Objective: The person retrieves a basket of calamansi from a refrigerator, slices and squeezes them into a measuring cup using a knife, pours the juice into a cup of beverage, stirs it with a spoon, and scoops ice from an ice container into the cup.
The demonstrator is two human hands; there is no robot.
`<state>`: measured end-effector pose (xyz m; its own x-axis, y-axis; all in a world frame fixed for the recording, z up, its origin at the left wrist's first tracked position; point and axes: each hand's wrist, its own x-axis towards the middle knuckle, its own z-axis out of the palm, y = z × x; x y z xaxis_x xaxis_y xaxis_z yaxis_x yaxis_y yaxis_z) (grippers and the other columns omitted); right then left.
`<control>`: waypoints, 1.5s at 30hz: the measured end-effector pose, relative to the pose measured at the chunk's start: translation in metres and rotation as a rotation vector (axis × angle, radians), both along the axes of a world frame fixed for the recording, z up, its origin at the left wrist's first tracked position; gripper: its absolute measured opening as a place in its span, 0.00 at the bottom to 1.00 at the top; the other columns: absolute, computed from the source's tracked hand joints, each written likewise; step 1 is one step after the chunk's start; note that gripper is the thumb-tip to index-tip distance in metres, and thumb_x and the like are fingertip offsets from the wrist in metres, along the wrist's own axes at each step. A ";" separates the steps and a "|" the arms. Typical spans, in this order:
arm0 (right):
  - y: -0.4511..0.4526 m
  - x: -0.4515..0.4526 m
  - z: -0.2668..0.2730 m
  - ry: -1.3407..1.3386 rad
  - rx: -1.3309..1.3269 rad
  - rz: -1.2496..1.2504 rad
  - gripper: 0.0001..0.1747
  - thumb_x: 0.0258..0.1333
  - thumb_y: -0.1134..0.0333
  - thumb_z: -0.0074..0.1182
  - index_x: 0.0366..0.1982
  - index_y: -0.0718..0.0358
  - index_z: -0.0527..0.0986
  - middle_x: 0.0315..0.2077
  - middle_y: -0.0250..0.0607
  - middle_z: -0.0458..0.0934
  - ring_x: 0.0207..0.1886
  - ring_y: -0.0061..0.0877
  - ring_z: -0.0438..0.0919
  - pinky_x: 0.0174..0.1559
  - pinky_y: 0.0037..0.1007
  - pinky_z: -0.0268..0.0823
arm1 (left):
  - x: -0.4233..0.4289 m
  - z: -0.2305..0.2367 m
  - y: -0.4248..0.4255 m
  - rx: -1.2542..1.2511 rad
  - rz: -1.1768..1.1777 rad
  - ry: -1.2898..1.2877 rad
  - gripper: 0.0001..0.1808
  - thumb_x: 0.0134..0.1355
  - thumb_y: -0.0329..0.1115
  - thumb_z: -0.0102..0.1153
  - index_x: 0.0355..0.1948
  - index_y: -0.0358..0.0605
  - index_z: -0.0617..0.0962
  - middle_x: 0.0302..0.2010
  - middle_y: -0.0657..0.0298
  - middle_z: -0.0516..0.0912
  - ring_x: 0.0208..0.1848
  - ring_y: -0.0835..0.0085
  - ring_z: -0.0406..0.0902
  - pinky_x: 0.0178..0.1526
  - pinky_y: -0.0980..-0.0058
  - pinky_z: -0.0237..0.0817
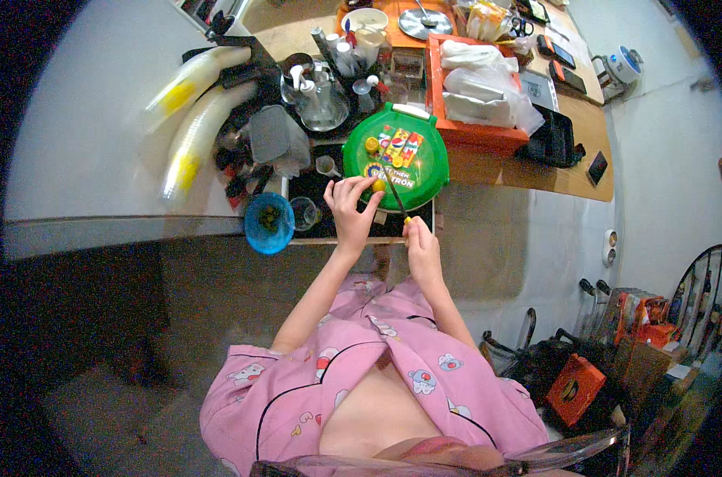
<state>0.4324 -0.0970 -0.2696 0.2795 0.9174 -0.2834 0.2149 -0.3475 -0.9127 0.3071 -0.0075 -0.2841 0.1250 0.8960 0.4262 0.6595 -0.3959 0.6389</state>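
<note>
On a round green plastic container with a white handle (361, 197), my left hand (352, 208) pinches a small yellow citrus fruit (378, 186) between thumb and fingertips. My right hand (423, 244) grips a knife (400, 204) by its yellow handle. Its dark blade points away from me, close beside the fruit. Farther up on the green top lies a cut citrus piece (372, 145), and a second round yellow piece (397, 161) rests on the printed pictures. The top also bears large lettering.
A blue plastic bowl (250, 238) holding dark scraps and a clear cup (304, 213) stand left. Behind are a glass pump jug (322, 113) and an orange crate (486, 136) of plastic packs. Stacked clear cups (185, 149) lie at far left; a phone (598, 169) lies right.
</note>
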 end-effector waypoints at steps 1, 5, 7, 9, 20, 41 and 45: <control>0.000 -0.001 0.000 0.003 -0.003 -0.001 0.20 0.66 0.57 0.33 0.27 0.65 0.66 0.17 0.46 0.69 0.22 0.38 0.71 0.27 0.37 0.60 | 0.001 -0.001 0.000 -0.003 -0.001 0.003 0.14 0.50 0.36 0.64 0.38 0.49 0.79 0.37 0.66 0.77 0.46 0.69 0.71 0.62 0.59 0.46; -0.001 -0.002 0.002 -0.069 -0.010 0.005 0.20 0.66 0.55 0.33 0.29 0.64 0.65 0.19 0.51 0.70 0.25 0.47 0.72 0.28 0.43 0.59 | 0.006 0.000 0.001 0.025 0.023 0.000 0.14 0.49 0.35 0.64 0.39 0.48 0.79 0.36 0.65 0.77 0.46 0.69 0.71 0.62 0.59 0.46; -0.001 -0.001 0.004 -0.105 -0.002 0.014 0.20 0.66 0.55 0.33 0.29 0.64 0.65 0.19 0.52 0.71 0.26 0.49 0.73 0.28 0.45 0.59 | 0.010 0.002 0.002 0.038 0.033 -0.016 0.14 0.49 0.35 0.64 0.38 0.48 0.79 0.36 0.65 0.77 0.46 0.69 0.71 0.62 0.59 0.46; -0.001 -0.002 0.007 -0.104 -0.016 0.027 0.19 0.66 0.56 0.33 0.30 0.64 0.65 0.21 0.53 0.71 0.28 0.51 0.72 0.28 0.47 0.58 | 0.010 0.003 0.003 0.006 0.052 -0.070 0.12 0.48 0.34 0.65 0.34 0.48 0.77 0.35 0.66 0.78 0.45 0.69 0.71 0.62 0.59 0.46; 0.001 -0.004 0.010 -0.208 0.005 0.053 0.16 0.66 0.58 0.34 0.31 0.63 0.64 0.21 0.56 0.72 0.29 0.53 0.72 0.28 0.50 0.59 | 0.007 -0.002 0.006 0.047 0.044 -0.067 0.10 0.48 0.33 0.65 0.31 0.48 0.75 0.33 0.67 0.77 0.43 0.70 0.72 0.61 0.59 0.45; 0.005 -0.010 0.014 -0.356 -0.001 0.071 0.14 0.65 0.59 0.35 0.32 0.62 0.64 0.21 0.55 0.74 0.27 0.52 0.74 0.28 0.50 0.62 | 0.008 0.000 0.005 0.046 0.040 -0.064 0.09 0.49 0.33 0.64 0.31 0.48 0.76 0.33 0.67 0.77 0.43 0.70 0.72 0.62 0.57 0.44; 0.008 -0.012 0.015 -0.472 0.004 0.057 0.12 0.64 0.60 0.36 0.33 0.61 0.65 0.19 0.54 0.74 0.26 0.52 0.75 0.26 0.51 0.63 | 0.010 -0.003 0.005 0.059 0.036 -0.079 0.09 0.49 0.32 0.64 0.30 0.48 0.76 0.32 0.67 0.77 0.43 0.70 0.72 0.62 0.57 0.44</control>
<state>0.4204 -0.0888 -0.2547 0.3261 0.9358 -0.1339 0.6249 -0.3197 -0.7123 0.3166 -0.0026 -0.2874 0.0569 0.8722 0.4859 0.6225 -0.4115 0.6657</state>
